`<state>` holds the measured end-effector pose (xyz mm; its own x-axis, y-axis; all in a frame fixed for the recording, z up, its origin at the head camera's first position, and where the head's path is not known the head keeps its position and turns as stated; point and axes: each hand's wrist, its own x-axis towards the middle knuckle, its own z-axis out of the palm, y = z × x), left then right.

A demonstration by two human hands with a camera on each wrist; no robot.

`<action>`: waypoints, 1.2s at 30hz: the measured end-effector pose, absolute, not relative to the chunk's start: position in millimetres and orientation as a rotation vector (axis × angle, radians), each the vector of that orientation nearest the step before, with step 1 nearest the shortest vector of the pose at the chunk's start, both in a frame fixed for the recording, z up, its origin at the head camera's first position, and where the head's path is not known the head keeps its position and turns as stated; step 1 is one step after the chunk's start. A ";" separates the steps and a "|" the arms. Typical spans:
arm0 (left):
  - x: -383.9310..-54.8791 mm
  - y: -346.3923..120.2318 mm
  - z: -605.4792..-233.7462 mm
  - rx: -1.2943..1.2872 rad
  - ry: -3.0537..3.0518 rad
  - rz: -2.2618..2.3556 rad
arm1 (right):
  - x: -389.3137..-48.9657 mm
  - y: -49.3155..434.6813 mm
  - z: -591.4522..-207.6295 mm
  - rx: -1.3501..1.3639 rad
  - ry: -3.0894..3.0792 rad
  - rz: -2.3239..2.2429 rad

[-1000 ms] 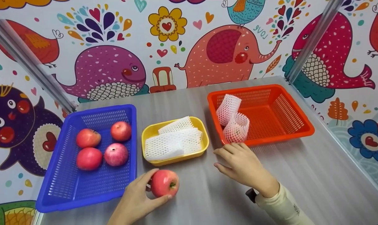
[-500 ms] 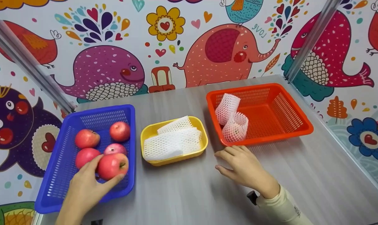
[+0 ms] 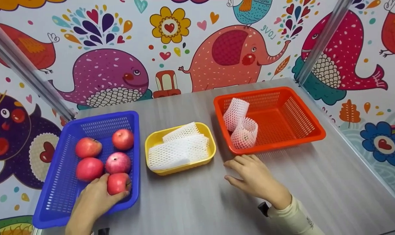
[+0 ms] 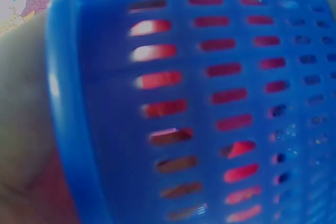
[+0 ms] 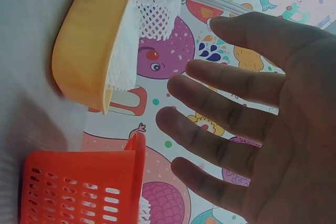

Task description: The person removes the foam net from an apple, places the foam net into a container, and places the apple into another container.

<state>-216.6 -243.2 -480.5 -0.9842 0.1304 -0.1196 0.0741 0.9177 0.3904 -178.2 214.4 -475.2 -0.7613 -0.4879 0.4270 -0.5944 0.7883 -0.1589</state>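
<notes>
My left hand reaches over the front rim of the blue basket and grips a red apple, its thumb across the near side. Several other apples sit behind it in that basket. In the left wrist view the basket's slotted wall hides most of the apples, and the hand is blurred at the left edge. My right hand holds nothing; it hovers just in front of the red basket, and the right wrist view shows its fingers loosely extended and spread.
Between the two baskets stands a small yellow tub with white foam net sleeves in it. At the left of the red basket lie a foam net and a net-wrapped fruit. Patterned walls enclose the grey table.
My left hand has carried the apple left from the table in front of the yellow tub, then lowered it into the blue basket's front right corner. My right hand stays nearly still.
</notes>
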 end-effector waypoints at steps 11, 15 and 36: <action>-213.4 -242.4 -474.7 0.180 2.929 0.573 | -178.6 213.0 -474.4 0.827 -2.610 0.411; -204.8 -237.2 -467.1 0.169 3.002 0.588 | -177.8 213.8 -474.9 0.828 -2.609 0.414; -159.1 -161.7 -458.5 0.548 3.181 0.849 | -176.2 216.4 -476.2 0.811 -2.612 0.411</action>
<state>-159.1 -161.7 -458.5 -0.9274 0.2601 0.2688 0.3594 0.8184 0.4483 -176.2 216.4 -476.2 -0.7644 -0.4799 0.4307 -0.5890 0.7914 -0.1635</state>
